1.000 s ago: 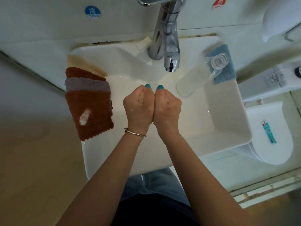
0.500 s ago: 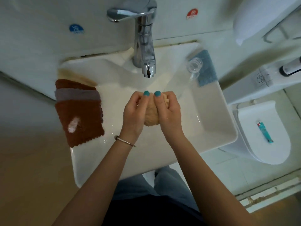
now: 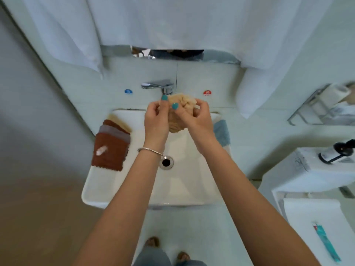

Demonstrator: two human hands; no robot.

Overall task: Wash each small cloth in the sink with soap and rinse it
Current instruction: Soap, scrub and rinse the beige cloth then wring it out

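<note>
1. Head view, what moved: both hands have lifted from low in the basin, where they were pressed together half a second ago, to faucet height, and the view has tipped up and pulled back.
2. Head view, hands: the left hand [image 3: 156, 117] curls its fingers and thumb onto the left side of the bunched beige cloth [image 3: 177, 116]; the right hand [image 3: 196, 117] pinches the right side. The cloth hangs between them over the back of the sink [image 3: 99, 191], just in front of the faucet [image 3: 163, 87].
3. Whether water is running cannot be told, so a rinse may be missed; soap could stay in the folds.
4. Held this high and wet, the cloth may drip on the rim or floor, near the person's feet.
5. A loose pinch while unfolding it could drop the cloth toward the open drain [image 3: 166, 162].
6. The stacked cloths [image 3: 110, 144] on the left rim overhang the edge; an elbow or a splash could knock them off or wet them early. The blue cloth [image 3: 222, 133] lies on the right rim.
</note>
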